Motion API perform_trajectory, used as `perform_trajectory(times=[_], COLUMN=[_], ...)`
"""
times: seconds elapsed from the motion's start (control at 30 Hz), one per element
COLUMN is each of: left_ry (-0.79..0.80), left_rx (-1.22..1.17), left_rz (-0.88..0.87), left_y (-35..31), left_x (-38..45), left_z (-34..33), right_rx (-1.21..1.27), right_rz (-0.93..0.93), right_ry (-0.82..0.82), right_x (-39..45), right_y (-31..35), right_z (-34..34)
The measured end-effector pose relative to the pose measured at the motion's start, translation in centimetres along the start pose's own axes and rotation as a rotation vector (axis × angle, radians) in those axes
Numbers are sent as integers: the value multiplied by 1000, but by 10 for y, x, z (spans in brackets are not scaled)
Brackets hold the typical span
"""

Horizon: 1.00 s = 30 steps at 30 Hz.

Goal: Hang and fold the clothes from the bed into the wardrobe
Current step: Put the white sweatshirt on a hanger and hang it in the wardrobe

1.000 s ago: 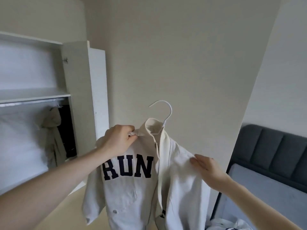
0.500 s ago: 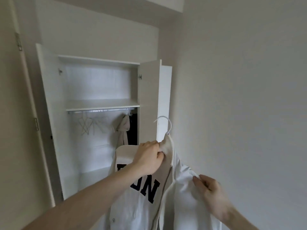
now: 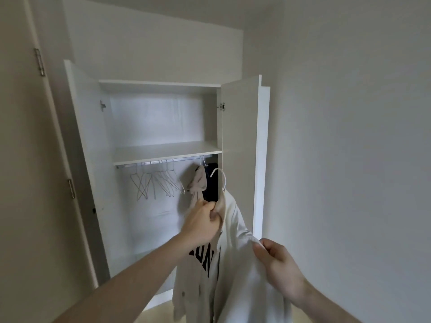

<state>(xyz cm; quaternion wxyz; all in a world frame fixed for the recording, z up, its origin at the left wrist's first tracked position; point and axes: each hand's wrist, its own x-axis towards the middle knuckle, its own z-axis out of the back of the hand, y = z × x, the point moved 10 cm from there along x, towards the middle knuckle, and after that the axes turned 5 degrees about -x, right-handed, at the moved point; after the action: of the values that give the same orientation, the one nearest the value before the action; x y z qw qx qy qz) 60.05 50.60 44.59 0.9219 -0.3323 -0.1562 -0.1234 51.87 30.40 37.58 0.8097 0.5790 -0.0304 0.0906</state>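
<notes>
Gripping the collar of the cream button-up jersey with dark lettering (image 3: 235, 259), the left hand (image 3: 201, 223) was clenched; the right hand (image 3: 277, 259) pinched its shoulder; the lettering was partly hidden, perhaps folded; the jersey hung lengthwise downward before the open white wardrobe (image 3: 163, 149), its white wire hanger (image 3: 220, 179) hooking upward.

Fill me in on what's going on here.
A person is carrying a cream jacket on a white hanger toward the open wardrobe. The left hand grips it at the collar, and the right hand pinches the fabric lower down. The hook is not yet on the rail, where empty hangers and a beige garment already hang.
</notes>
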Motion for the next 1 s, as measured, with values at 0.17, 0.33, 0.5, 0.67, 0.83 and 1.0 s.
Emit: perform_trajectory(times=[0.17,0.33,0.5,0.67,0.83,1.0], left_ry=[52,60,7,19,20,15], left_rx=[-177,-249,-361,-438,-291,-220], left_rz=[-7,48,60,61,66,190], left_y=[44,75,94,116,163,246], left_x=[35,88,153,226,285,320], left_z=[-1,-4,-16,-46,-66,-69], right_rx=[-30,-8,-7,4,61,68], right_rz=[51,120,115,130,130,97], right_ry=[-50,-63,-44,-46,-43,-40], right_x=[55,123,208,292,358,412], right_y=[-2,-3,-31,-62,-86,-104], right_z=[-25,-39,-43,-31,-36,-56])
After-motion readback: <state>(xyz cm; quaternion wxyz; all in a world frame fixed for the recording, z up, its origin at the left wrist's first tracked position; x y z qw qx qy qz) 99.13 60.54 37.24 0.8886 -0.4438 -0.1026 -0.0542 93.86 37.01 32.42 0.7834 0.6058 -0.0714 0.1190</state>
